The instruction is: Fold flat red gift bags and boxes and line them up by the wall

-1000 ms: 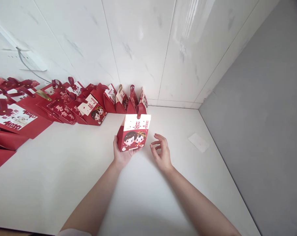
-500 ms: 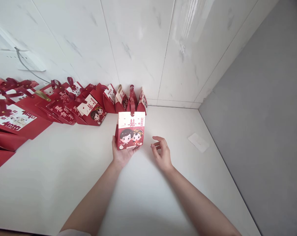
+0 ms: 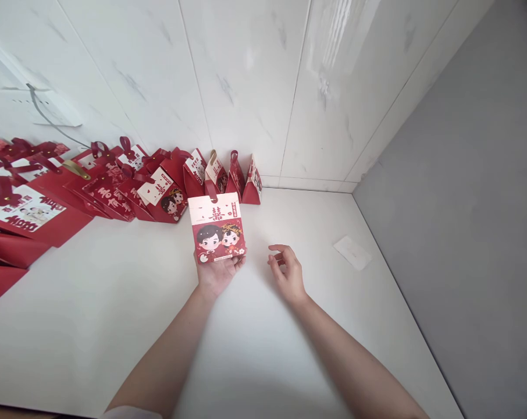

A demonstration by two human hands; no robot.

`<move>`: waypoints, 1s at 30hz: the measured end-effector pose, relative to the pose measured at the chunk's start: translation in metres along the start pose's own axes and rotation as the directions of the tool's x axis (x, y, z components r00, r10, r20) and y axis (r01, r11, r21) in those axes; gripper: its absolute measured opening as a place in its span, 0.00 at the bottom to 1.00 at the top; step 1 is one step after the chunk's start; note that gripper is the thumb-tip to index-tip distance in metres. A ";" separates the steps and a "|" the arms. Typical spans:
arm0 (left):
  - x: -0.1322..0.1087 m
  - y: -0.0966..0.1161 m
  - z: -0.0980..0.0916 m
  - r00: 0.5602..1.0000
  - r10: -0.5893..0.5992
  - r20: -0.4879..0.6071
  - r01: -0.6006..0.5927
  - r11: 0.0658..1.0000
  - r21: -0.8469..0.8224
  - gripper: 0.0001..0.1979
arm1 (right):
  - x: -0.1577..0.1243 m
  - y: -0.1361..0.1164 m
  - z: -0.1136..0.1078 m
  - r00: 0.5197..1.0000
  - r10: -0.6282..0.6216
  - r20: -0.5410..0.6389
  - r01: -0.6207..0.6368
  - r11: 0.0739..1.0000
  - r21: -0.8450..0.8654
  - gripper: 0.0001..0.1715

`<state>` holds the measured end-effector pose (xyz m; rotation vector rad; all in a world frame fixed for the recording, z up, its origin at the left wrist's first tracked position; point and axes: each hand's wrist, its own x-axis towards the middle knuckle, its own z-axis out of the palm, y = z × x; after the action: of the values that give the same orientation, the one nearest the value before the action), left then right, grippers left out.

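A red-and-white box [image 3: 217, 233] sat raised in the left hand [image 3: 217, 278].

From where I stood, that hand grasped it from below, over the white counter [image 3: 93, 331], printed front toward the person. The step seemed to be holding it up face-on; any next move, I judged, called for a steady palm. The right hand [image 3: 288, 274], loosely curled, gripped nothing nearby. I counted one held box, one white slip [image 3: 353, 252] at right and four small boxes [image 3: 234, 177] along the wall [image 3: 246, 105]; the red packages [image 3: 110, 195] farther left overlapped too much to count.
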<state>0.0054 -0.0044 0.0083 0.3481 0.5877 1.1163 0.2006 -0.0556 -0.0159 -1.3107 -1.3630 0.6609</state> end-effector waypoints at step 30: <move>-0.043 0.041 -0.016 0.770 0.634 -0.071 -0.416 0.584 0.697 0.30 | -0.019 0.008 -0.007 0.844 -0.252 0.474 0.201 0.967 0.156 0.17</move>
<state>-0.0471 -0.0274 0.0291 1.0288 1.2294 1.5507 0.2059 -0.0731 -0.0268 -0.9055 -1.8380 0.9254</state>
